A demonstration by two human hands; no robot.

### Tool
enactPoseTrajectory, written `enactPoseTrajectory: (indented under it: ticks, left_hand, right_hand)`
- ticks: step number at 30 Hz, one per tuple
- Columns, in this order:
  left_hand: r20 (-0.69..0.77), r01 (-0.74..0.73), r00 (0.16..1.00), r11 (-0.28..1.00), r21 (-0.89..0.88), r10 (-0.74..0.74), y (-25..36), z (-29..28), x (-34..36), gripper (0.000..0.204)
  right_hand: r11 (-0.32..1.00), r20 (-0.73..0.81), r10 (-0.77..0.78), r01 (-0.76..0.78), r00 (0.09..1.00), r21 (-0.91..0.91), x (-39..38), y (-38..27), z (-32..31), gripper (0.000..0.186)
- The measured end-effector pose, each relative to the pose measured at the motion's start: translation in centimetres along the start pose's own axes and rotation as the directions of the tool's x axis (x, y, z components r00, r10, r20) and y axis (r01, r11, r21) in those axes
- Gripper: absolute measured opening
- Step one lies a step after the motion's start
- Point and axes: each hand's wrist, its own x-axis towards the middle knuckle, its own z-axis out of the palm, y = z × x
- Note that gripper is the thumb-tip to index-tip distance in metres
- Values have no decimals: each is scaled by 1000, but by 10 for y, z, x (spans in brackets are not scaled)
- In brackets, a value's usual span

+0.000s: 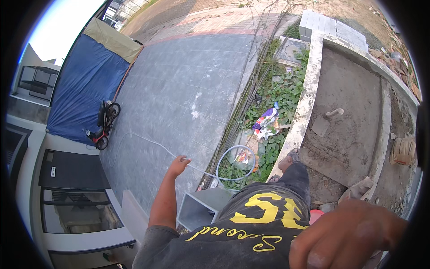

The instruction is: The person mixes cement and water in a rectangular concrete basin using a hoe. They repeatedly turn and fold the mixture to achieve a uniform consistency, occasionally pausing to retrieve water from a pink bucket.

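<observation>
Pale grey hose runs through the left hand, whose fingers close around it out over the tiled floor. On one side of that hand it trails thinly across the grey tiles toward the house; on the other it crosses a strip of long rods or cables and makes a round loop above the green weeds. The right hand looms large and close to the camera at the lower right, its fingers curled; I cannot tell whether it grips anything.

Between the forearms lies the wearer's dark shirt with yellow lettering, and just beside it, near the left forearm, stands a grey box-like piece with an open square end. One sandalled foot rests on the pale concrete wall, which borders a trough of grey-brown sand or mortar. A flat tool with a light handle lies in the trough.

Crumpled litter sits among the weeds. Farther off, a red and black motorbike stands by a blue tarp.
</observation>
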Motion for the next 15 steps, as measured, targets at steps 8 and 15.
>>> enactPoseTrajectory:
  ticks: [8, 15]
  left_hand:
    - [265, 71, 963, 996, -61, -53, 114, 78, 101, 64]
    - [447, 128, 881, 988, 92, -156, 164, 110, 163, 57]
  right_hand:
    - [997, -143, 4, -14, 990, -70, -1, -51, -74, 22]
    - [995, -332, -85, 63, 939, -77, -12, -87, -100, 25]
